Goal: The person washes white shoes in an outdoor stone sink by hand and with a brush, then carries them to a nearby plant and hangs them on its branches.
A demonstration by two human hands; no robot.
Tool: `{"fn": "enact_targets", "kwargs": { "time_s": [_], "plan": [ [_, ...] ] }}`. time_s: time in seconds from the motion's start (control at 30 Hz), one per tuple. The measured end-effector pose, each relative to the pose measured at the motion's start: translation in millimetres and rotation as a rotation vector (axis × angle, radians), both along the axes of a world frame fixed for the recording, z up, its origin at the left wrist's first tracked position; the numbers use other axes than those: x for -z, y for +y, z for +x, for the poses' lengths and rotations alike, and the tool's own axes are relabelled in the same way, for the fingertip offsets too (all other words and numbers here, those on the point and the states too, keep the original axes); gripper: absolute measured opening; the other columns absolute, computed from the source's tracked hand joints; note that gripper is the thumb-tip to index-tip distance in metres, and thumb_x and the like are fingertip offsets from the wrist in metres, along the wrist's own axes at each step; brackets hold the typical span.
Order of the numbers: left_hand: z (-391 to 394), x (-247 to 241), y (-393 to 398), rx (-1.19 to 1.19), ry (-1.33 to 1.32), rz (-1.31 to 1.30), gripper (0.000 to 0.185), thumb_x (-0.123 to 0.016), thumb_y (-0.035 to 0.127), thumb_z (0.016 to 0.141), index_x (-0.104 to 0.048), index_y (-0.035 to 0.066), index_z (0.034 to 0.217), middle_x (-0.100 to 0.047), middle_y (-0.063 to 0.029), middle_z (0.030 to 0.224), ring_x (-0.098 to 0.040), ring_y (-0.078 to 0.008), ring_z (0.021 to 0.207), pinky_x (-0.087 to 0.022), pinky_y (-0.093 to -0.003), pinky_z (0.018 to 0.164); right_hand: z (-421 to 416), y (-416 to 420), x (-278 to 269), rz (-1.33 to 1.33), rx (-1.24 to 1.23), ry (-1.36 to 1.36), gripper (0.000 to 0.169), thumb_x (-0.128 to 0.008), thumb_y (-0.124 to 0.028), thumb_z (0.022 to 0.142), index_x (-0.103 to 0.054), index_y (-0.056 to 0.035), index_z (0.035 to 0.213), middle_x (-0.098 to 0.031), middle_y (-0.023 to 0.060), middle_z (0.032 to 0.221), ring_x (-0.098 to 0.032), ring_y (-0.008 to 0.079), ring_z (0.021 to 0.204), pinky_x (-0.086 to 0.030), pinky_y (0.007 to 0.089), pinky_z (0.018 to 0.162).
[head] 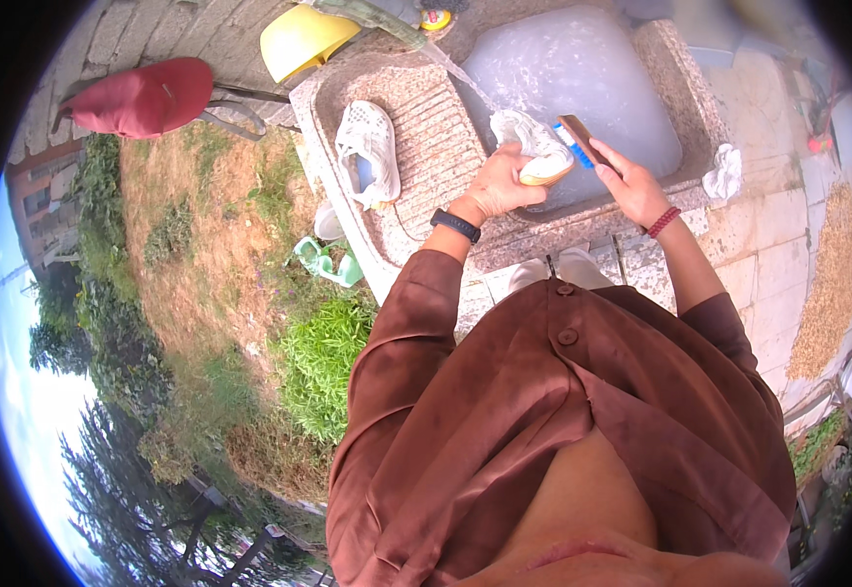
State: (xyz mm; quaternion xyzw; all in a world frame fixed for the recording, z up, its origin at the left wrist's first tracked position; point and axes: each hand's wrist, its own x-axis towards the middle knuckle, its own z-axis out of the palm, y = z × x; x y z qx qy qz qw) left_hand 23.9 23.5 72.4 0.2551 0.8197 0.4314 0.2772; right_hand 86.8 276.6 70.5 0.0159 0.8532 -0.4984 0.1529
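My left hand (503, 183) grips a white shoe (532, 143) by its side, over the near edge of the water-filled basin (580, 81) of a stone sink. A stream from a hose (397, 29) falls close to the shoe's far end. In my right hand (631, 187) is a wooden scrub brush (584, 139) with blue and white bristles, held just right of the shoe; whether the bristles touch it I cannot tell. The other white shoe (369, 154) lies on the ribbed washboard (433, 128) at the left.
A yellow plastic container (305, 40) and a yellow-lidded tin (435, 19) stand behind the sink. A crumpled white cloth (724, 172) lies on its right rim. A red cap (140, 97) hangs at the left. Green plastic pieces (329, 263) lie beside the sink.
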Motion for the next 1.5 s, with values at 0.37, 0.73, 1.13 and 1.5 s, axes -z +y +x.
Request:
{"fn": "enact_targets", "kwargs": {
  "time_s": [0.37,0.73,1.13,1.5],
  "plan": [
    [4.5,23.6,-23.2,-0.614,-0.767,0.835,0.047,-0.066,0.015,0.078,-0.056,-0.006,0.119,-0.063,-0.0122,0.109,-0.062,-0.0208,0.098,-0.048,-0.0322,0.089,-2.0,-5.1,-2.4,-0.092,0.215,-0.051,0.044,-0.052,-0.026,0.096,-0.047,-0.0119,0.137,-0.058,0.0182,0.127,-0.054,0.0272,0.119,-0.039,0.0327,0.1],
    [3.5,20.7,-30.8,-0.651,-0.848,0.992,0.064,-0.06,0.027,0.08,-0.04,0.002,0.136,-0.053,-0.0155,0.129,-0.054,-0.0285,0.116,-0.041,-0.0428,0.101,4.9,-28.2,-32.8,-0.292,0.15,0.144,0.043,-0.052,-0.025,0.096,-0.047,-0.0131,0.137,-0.057,0.0173,0.128,-0.056,0.0273,0.117,-0.042,0.0321,0.097],
    [19.2,14.7,-56.9,-0.764,-0.818,1.156,0.067,-0.059,0.028,0.077,-0.041,0.002,0.136,-0.051,-0.0163,0.132,-0.049,-0.031,0.121,-0.039,-0.0457,0.103,-20.4,-18.6,29.9,0.092,0.025,0.026,0.041,-0.049,-0.029,0.097,-0.048,-0.0225,0.137,-0.063,0.0184,0.114,-0.063,0.0305,0.103,-0.048,0.0348,0.088],
    [19.6,22.6,-55.8,-0.882,-0.776,1.245,0.064,-0.06,0.029,0.078,-0.043,-0.001,0.132,-0.054,-0.016,0.126,-0.054,-0.031,0.114,-0.045,-0.0448,0.097,-28.6,-82.9,-27.0,0.132,-0.04,-0.156,0.043,-0.05,-0.029,0.096,-0.046,-0.0207,0.138,-0.062,0.0203,0.114,-0.061,0.0365,0.1,-0.049,0.0366,0.087]
  ]
}}
